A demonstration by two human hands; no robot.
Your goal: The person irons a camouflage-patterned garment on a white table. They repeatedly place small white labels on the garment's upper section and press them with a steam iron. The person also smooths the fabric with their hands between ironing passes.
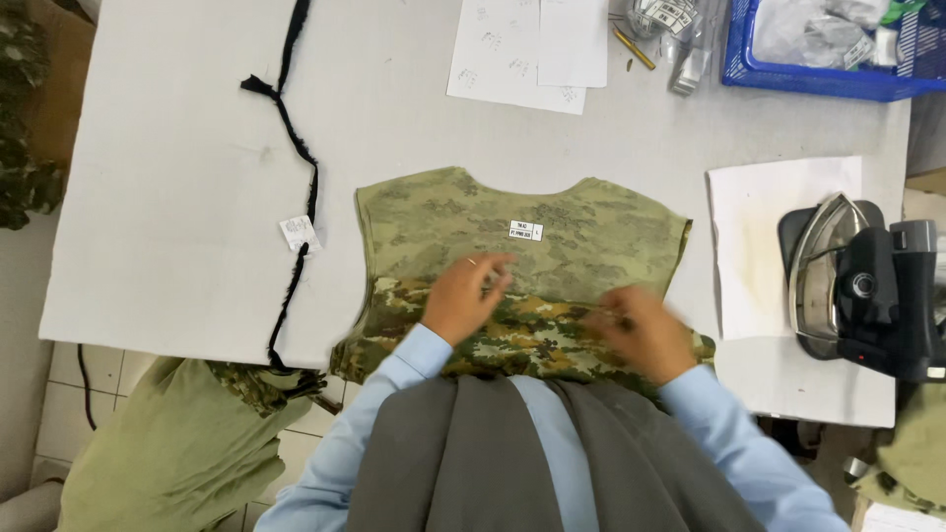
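Garment: a sleeveless camouflage top [522, 266] is lying flat on the white table [177, 197], inside out at the far part, neckline pointing far, near hem hanging toward the person.
Left hand [463, 296]: is resting on the cloth near the middle, fingers loosely curled and pressing down, pinching nothing that shows.
Right hand [641, 330]: is blurring at the right side of the hem; the fingers seem to be closing on a fold of cloth, though the blur is keeping this uncertain.
Progress: the far half is lying smooth, with a small white label [525, 231] below the neckline; the near band, showing the darker printed face, is looking turned up and still rumpled.
Surroundings: an iron [838, 276] is sitting at the right on a stained white sheet [759, 236]; a black strap [296, 167] is trailing at the left; papers [522, 49] and a blue basket [818, 79] are lying far.
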